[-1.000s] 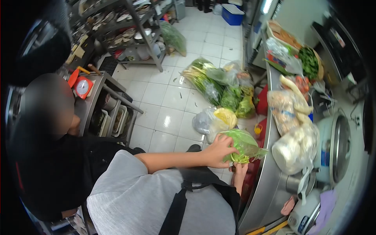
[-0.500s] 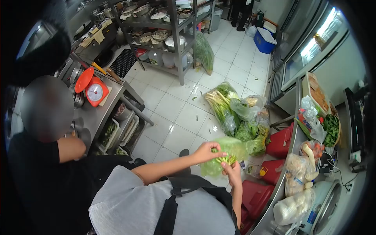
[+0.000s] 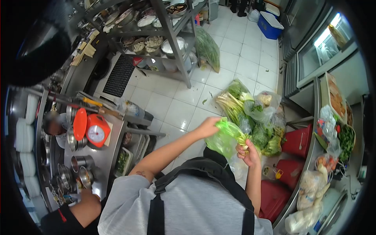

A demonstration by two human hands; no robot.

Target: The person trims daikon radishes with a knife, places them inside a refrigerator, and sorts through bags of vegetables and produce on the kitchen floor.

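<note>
A thin green plastic bag (image 3: 222, 141) hangs between my hands in front of my chest. My left hand (image 3: 210, 127) is closed on the bag's upper left part. Gathered in my right hand (image 3: 249, 153) is the pale yellow-green end of the bundle (image 3: 243, 141), with the fingers wrapped round it; whether this is stems or twisted bag is too small to tell. Just beyond my hands, bagged leafy vegetables (image 3: 250, 117) lie on the floor.
Red bins (image 3: 296, 141) stand under the right counter, which carries bagged food (image 3: 311, 188) and leafy greens (image 3: 346, 141). On the left counter sits an orange scale (image 3: 98, 130). A co-worker's arm (image 3: 87, 207) reaches over pans there. A metal rack (image 3: 176, 43) stands ahead.
My left hand has moved up, drawing the green bag out to the left of my right hand. The view has turned, and the co-worker at the left now shows lower in the frame.
</note>
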